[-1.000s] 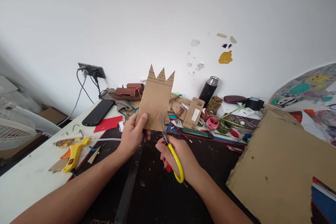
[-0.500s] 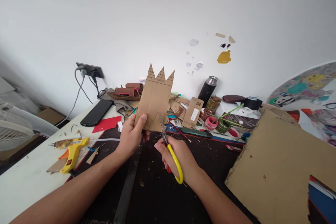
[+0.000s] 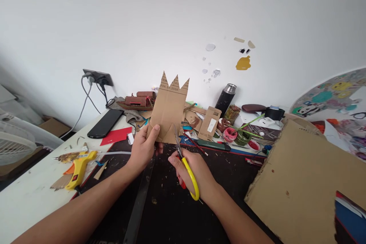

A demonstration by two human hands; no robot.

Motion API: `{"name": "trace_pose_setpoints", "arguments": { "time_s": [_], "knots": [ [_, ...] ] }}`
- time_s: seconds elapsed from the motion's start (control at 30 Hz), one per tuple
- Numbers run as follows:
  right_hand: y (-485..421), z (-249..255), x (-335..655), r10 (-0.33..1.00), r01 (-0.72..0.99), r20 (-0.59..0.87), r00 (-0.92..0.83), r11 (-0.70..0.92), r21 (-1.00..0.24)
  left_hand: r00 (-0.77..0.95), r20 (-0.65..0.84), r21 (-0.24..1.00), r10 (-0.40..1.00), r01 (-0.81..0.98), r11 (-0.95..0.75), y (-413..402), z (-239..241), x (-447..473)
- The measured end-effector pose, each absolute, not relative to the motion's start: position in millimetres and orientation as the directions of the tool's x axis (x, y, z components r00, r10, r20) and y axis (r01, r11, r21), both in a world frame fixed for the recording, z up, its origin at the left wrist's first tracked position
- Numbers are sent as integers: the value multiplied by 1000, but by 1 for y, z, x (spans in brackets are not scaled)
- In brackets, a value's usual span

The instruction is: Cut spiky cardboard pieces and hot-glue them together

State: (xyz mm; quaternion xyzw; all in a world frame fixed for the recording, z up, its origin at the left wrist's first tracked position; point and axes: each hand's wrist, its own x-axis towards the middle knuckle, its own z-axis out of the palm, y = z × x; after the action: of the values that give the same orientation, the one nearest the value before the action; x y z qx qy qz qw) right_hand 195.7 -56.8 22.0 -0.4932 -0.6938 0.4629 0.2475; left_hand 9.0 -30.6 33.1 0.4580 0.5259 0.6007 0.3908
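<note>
A brown cardboard piece (image 3: 168, 106) stands upright in front of me, its top edge cut into three pointed teeth with printed characters below them. My left hand (image 3: 145, 143) grips its lower left corner, thumb on the front face and fingers behind. In my right hand (image 3: 196, 169) is a pair of scissors (image 3: 191, 179) with one yellow and one red handle. The blades point up at the lower right part of the cardboard, against its bottom edge. A slanting line shows on the cardboard near the blade tip. The fingers in the red handle are partly hidden.
A yellow glue gun (image 3: 81, 169) and a black phone (image 3: 105, 123) lie on the left. Paint jars (image 3: 230, 134), a green utility knife (image 3: 213, 145) and a thermos (image 3: 225, 97) stand or lie at the back. A large cardboard sheet (image 3: 300, 183) covers the right; a steel ruler (image 3: 138, 206) lies in front.
Almost nothing differs. The view has shifted very slightly; both hands, the cardboard and the scissors keep the same positions.
</note>
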Motion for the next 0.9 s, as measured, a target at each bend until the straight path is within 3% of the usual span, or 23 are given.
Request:
{"name": "trace_pose_setpoints", "arguments": {
  "time_s": [0.9],
  "knots": [
    [-59,28,194,911,464,-137,-389,66,-883,-266,144,989,953,-1,-150,-31,34,9]
  ]
}}
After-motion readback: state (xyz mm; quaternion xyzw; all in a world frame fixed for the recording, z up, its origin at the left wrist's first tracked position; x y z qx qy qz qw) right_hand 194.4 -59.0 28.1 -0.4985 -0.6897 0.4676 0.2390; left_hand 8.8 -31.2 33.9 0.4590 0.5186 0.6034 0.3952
